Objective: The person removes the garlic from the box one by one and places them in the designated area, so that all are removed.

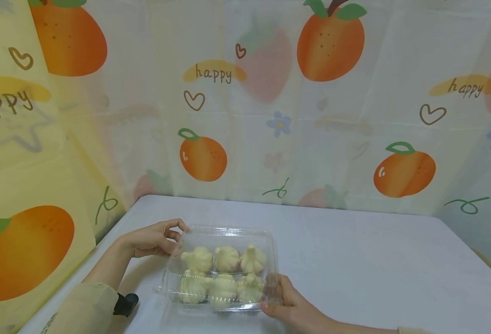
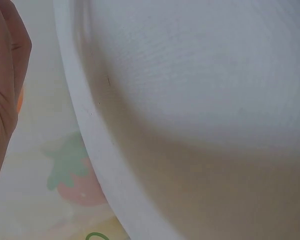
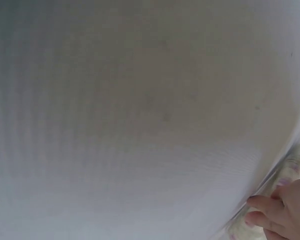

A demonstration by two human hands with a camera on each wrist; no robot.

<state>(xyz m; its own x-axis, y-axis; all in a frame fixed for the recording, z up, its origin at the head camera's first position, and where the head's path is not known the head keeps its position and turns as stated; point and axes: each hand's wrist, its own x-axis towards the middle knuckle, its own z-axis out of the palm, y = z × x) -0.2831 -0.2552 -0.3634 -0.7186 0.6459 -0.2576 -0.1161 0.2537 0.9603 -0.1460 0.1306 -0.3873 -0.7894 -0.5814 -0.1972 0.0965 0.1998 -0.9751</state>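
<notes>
A clear plastic food box (image 1: pixel 270 246) is near the front of the table, left of centre. Inside it, in two rows, sit several pale pleated pieces (image 1: pixel 227 259) with pinched tops, like small buns or garlic bulbs; which of these I cannot tell. My left hand (image 1: pixel 155 239) holds the box's far left corner with bent fingers. At the near right corner, my right hand (image 1: pixel 289 299) grips the edge, thumb in front and fingers along the side. Only part of the left hand (image 2: pixel 7 75) shows in its wrist view, and likewise the right hand (image 3: pixel 282 212) in its own.
A white cloth covers the table (image 1: pixel 353 264). Behind it hangs a curtain (image 1: pixel 249 139) printed with oranges and hearts, and a yellowish printed panel (image 1: pixel 28 181) stands along the left side. A black strap (image 1: pixel 125 304) sits at the left sleeve's cuff.
</notes>
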